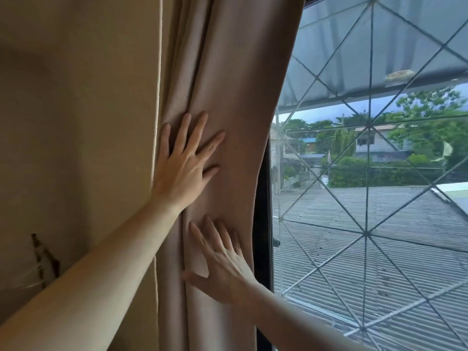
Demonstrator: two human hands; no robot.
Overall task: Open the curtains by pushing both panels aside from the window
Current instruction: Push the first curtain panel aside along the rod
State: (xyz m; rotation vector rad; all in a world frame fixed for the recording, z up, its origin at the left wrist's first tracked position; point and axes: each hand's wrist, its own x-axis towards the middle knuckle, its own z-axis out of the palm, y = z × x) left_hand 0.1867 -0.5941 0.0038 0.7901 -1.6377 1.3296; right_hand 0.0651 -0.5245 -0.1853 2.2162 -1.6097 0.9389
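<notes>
Curtain panel (pixel 228 84), taupe fabric, is hanging bunched in vertical folds against the left edge of the window (pixel 367 173), beside a beige wall (pixel 76 122). Left hand (pixel 184 160) is pressing flat on the fabric, fingers spread, gripping nothing. Right hand (pixel 222 264) is lying flat on the folds just below it, fingers extended, likewise unclenched. Dark window frame (pixel 262 224) is showing at the curtain's right edge. Glass is lying uncovered to the right; a white diamond-pattern grille (pixel 366 233) is standing outside it, with a corrugated roof (pixel 379 262), trees and houses beyond.
</notes>
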